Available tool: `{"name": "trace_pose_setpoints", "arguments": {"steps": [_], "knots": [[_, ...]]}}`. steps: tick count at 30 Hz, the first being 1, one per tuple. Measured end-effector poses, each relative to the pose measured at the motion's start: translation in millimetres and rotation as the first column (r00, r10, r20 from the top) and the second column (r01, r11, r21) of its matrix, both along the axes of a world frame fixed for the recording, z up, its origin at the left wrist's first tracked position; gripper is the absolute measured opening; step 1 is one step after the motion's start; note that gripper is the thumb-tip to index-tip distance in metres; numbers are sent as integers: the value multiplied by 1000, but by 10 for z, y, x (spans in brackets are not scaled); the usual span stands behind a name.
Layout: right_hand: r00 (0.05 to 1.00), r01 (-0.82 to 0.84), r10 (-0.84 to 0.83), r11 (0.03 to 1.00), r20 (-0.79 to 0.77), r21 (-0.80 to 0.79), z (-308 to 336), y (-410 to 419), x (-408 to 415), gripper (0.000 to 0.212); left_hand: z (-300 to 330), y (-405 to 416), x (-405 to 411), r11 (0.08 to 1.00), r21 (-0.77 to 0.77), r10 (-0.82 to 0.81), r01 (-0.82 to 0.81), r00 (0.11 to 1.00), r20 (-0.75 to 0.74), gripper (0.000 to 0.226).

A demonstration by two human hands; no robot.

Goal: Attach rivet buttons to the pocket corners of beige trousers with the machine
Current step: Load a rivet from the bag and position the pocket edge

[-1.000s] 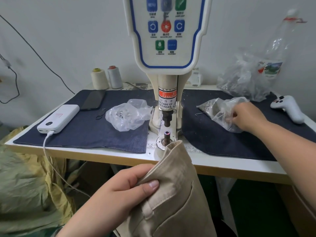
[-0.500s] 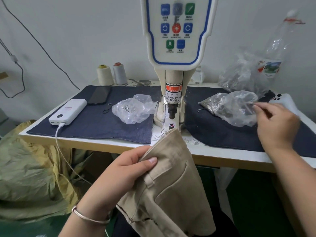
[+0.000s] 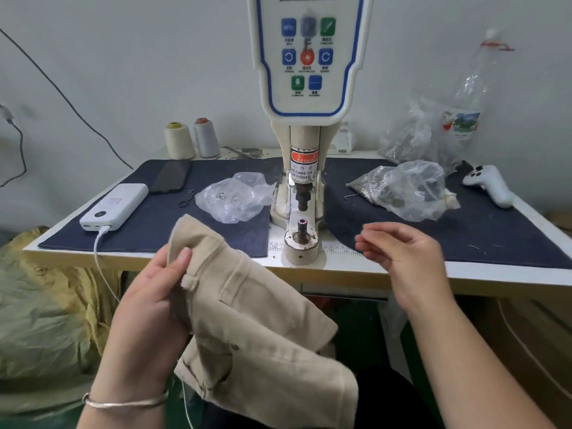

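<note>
Firmly, the left hand (image 3: 148, 308) grips the beige trousers (image 3: 247, 323) at the waistband, thumb pressed over the fabric edge just above a belt loop (image 3: 189, 282), so the pocket side faces up and the cloth hangs free below the table edge (image 3: 433, 274). That hold probably keeps a pocket corner ready to slide onto the machine. One small rivet (image 3: 234, 347) already shows lower on the garment. The right hand (image 3: 402, 252) hovers just right of the lower die post (image 3: 302, 227), fingertips drawn together as if pinching something tiny; whether a rivet sits between them I cannot tell. The trousers are near the rivet machine (image 3: 305, 168) but not yet under its punch (image 3: 302, 199).

Half a second ago the right hand was at the clear plastic bag (image 3: 411, 190) on the right of the dark mat (image 3: 464, 230); now it is clear of the bag and close to the die, presumably bringing a part over. The trousers' top corner, which covered the die base then, now sits to its left, leaving the post exposed. A second bag (image 3: 235, 196), a power bank (image 3: 114, 205) and a phone (image 3: 170, 181) lie on the left.
</note>
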State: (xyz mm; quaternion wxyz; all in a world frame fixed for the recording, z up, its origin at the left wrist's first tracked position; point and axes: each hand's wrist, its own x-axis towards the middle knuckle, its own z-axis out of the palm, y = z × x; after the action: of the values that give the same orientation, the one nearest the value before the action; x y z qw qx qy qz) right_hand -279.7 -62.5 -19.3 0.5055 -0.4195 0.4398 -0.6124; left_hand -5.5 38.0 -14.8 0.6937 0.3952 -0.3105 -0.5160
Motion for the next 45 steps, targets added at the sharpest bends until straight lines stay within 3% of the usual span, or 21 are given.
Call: {"name": "trace_pose_setpoints", "arguments": {"steps": [9, 15, 33, 40, 45], "knots": [[990, -132, 135, 989, -37, 67, 28, -145, 294, 15, -56, -87, 87, 994, -25, 107, -107, 994, -4, 27], [979, -118, 123, 992, -165, 39, 58, -210, 356, 13, -137, -101, 157, 991, 25, 130, -131, 990, 48, 28], [981, -123, 131, 990, -141, 68, 140, -383, 558, 17, -251, -113, 36, 994, 64, 87, -89, 996, 36, 30], [964, -35, 48, 998, -263, 55, 186, -410, 674, 13, -227, -110, -13, 994, 69, 85, -87, 996, 31, 28], [963, -35, 46, 998, -266, 46, 208, -390, 708, 14, -214, -106, -16, 993, 78, 89, -90, 996, 12, 39]]}}
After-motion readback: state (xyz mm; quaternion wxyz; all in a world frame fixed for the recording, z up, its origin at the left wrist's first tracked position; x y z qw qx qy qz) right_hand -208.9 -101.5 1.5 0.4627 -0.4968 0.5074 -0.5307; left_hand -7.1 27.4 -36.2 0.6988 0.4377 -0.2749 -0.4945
